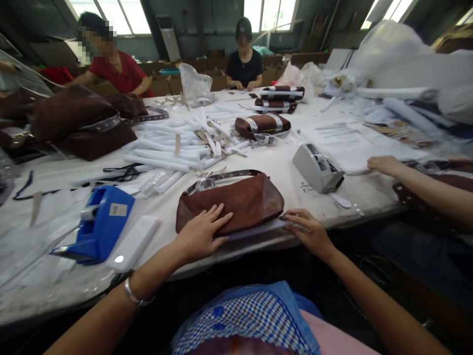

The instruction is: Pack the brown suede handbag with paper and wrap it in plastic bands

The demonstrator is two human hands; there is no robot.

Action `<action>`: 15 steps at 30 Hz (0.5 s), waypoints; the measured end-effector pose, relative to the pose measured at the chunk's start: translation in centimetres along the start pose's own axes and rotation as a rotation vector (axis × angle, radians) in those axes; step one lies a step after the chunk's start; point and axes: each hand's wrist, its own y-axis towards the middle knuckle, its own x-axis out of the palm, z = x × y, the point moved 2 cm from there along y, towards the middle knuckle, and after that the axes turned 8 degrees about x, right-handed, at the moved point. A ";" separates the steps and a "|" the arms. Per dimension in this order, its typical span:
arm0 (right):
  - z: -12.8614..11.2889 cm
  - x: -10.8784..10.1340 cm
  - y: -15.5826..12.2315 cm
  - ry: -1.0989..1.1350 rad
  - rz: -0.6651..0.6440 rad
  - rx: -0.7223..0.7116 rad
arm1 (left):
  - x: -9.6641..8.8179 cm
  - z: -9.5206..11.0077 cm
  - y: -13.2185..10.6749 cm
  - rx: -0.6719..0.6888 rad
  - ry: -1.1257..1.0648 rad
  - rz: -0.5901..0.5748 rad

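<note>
A brown suede bag (240, 197) with a strap lies at the near edge of the white table (284, 167). My left hand (201, 234) rests flat on the bag's lower left part, fingers spread. My right hand (308, 229) sits at the bag's right corner, fingers curled onto a clear plastic sheet (258, 229) that sticks out under the bag.
A blue tape dispenser (99, 222) and a white flat box (133, 242) lie to the left. A grey tape dispenser (318, 167) stands to the right, near a co-worker's arm (417, 182). White paper rolls (166, 148) and more brown bags (262, 124) lie farther back. Two people sit across the table.
</note>
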 end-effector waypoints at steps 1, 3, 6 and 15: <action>-0.3 0.8 0.1 -0.005 0.062 -0.033 | 0.1 0.0 -0.1 0.015 -0.004 0.022; -0.8 2.1 0.5 -0.036 0.166 -0.098 | 0.5 0.2 -0.3 0.044 0.024 0.056; -1.0 2.9 0.8 -0.124 0.231 -0.156 | 1.9 0.7 -0.7 0.043 0.128 0.103; -4.9 1.2 0.4 -0.330 0.253 -0.388 | 5.4 2.0 -0.8 -0.043 0.291 0.315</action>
